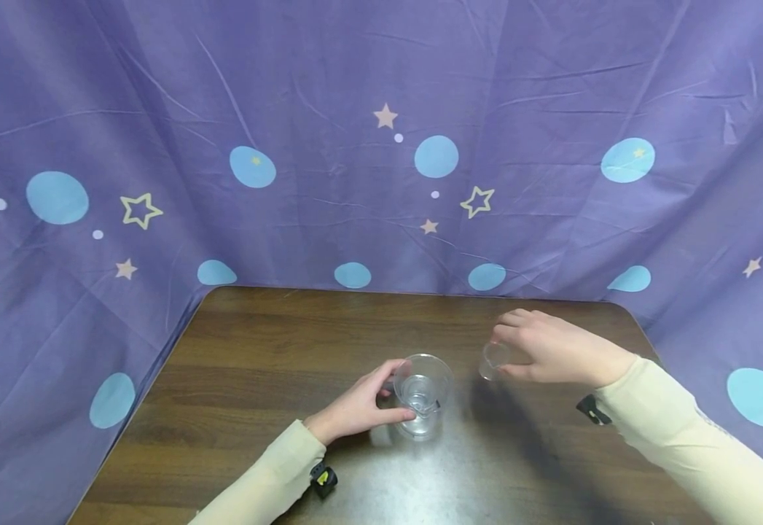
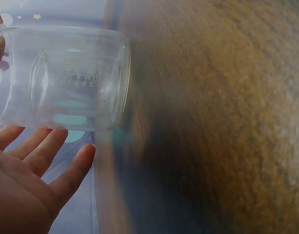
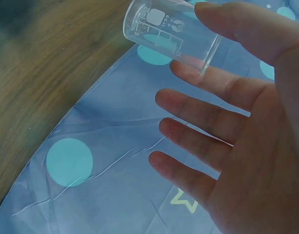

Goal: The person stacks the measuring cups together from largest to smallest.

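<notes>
Near the middle of the table, my left hand (image 1: 363,407) holds a large clear glass beaker (image 1: 445,385) between thumb and fingers. A smaller beaker (image 2: 66,85) with white scale marks stands inside it, as the left wrist view shows. To the right, my right hand (image 1: 545,348) pinches a tiny glass beaker (image 3: 164,31) near its rim, between thumb and index finger. This one has a white printed scale reading 25 ml and is held above the table, slightly tilted. The other right fingers are spread away from the glass.
The brown wood-grain table (image 1: 250,364) has rounded far corners. A purple curtain (image 1: 329,204) with blue dots and stars hangs behind it and at both sides. A dark strap device (image 1: 323,479) is worn at the left wrist, another (image 1: 593,410) at the right.
</notes>
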A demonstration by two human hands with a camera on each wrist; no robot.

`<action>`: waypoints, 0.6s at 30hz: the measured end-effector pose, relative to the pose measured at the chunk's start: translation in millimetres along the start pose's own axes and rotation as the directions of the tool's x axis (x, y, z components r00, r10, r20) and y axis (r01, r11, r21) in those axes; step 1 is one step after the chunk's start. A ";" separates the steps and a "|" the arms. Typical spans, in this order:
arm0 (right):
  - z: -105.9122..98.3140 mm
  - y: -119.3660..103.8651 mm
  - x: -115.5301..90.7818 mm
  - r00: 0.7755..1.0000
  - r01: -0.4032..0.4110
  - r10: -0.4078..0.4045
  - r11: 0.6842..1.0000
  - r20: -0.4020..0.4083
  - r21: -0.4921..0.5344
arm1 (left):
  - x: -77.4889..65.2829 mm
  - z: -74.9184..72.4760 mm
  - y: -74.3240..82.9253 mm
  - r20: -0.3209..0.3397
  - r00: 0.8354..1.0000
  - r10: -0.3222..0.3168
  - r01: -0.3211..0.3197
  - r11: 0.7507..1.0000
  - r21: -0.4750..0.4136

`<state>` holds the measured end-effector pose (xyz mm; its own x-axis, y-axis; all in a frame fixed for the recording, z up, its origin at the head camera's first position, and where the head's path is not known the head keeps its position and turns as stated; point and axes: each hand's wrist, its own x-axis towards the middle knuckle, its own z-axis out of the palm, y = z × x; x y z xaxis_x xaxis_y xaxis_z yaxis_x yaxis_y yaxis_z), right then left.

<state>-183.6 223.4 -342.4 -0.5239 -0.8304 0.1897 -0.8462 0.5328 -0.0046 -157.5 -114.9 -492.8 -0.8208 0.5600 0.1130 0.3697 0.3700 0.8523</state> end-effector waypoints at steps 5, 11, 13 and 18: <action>-0.1 -3.4 6.7 1.000 0.007 -0.007 1.000 0.004 -0.012 | -0.1 0.6 -0.9 0.000 1.000 0.002 -0.002 1.000 -0.001; -1.3 -6.9 10.9 1.000 0.002 -0.001 1.000 0.021 -0.013 | 0.1 1.1 -2.6 0.000 1.000 0.008 -0.008 1.000 -0.002; -1.7 -7.6 11.9 1.000 -0.004 0.005 1.000 0.028 -0.017 | 0.6 1.0 -3.1 0.001 1.000 0.009 -0.009 1.000 0.000; -2.7 -9.7 15.2 0.999 -0.005 0.006 1.000 0.036 -0.022 | 1.2 0.2 -4.1 0.000 1.000 0.015 -0.015 1.000 0.003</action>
<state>-183.1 206.0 -336.9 -0.5318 -0.8326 0.1546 -0.8413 0.5403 0.0158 -159.9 -115.6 -496.2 -0.8153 0.5653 0.1256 0.3830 0.3638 0.8491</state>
